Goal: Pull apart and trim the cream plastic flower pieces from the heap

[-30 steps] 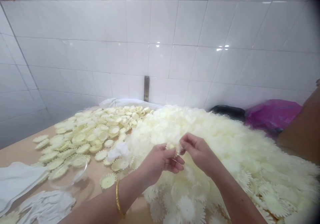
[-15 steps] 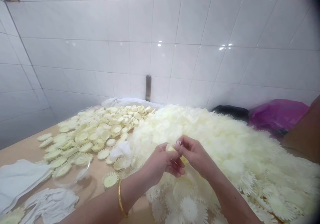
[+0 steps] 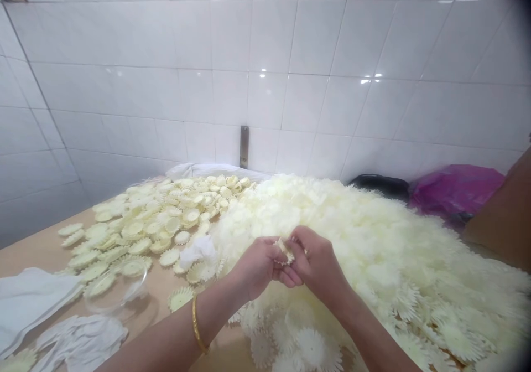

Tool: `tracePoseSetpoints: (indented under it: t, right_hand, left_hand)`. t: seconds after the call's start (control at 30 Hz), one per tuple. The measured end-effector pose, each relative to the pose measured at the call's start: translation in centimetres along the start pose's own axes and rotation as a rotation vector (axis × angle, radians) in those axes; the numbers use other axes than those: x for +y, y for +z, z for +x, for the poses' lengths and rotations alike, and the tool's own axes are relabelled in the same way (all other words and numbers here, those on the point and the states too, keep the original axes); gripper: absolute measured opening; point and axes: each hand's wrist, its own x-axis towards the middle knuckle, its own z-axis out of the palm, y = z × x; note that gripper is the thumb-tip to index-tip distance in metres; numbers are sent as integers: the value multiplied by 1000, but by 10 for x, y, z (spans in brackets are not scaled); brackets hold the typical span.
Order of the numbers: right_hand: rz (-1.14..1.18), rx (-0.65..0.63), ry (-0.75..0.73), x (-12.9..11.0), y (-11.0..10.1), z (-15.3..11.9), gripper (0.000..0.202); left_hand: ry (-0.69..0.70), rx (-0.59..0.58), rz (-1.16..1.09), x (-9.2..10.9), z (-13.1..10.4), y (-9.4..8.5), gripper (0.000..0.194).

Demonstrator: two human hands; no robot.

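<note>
Left hand point(image 3: 259, 267) is gripping pale toothed piece point(image 3: 284, 248), probably steadying it; right hand point(image 3: 317, 258) is pinching its other side, apparently for finer control.

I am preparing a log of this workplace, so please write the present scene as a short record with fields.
Left hand: holds a small toothed piece
Right hand: touches the same piece; exact grip hidden
Left wrist: gold bracelet
Table, left side: pile of yellowish discs
Table, right side: larger heap of paler, frilled pieces
Near left: clear round dish, crumpled white cloth
Far right: magenta bag, black item
Background: white tiled wall
</note>
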Motion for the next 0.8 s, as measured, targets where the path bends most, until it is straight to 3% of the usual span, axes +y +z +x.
tracePoseSetpoints:
  t: [0.13, 0.23, 0.43, 0.67, 0.73, 0.8]
  right_hand:
    - [1, 87, -18, 0, 5, -1, 21]
    - [129, 86, 63, 0, 0, 1, 23]
    - [533, -123, 239, -1, -20, 6, 25]
    - [633, -260, 257, -19, -38, -9, 24]
    - [595, -183, 281, -9, -53, -15, 26]
    - [576, 80, 383, 7, -72, -21, 34]
  left_hand:
    - [6, 44, -6, 3, 0, 0, 20]
    - [-2, 41, -27, 4, 0, -1, 20]
    - [-99, 13, -120, 4, -7, -3, 21]
    - [-124, 19, -107, 7, -44, 14, 13]
    - [-109, 60, -81, 6, -65, 5, 13]
    - [-60, 191, -65, 3, -87, -13, 16]
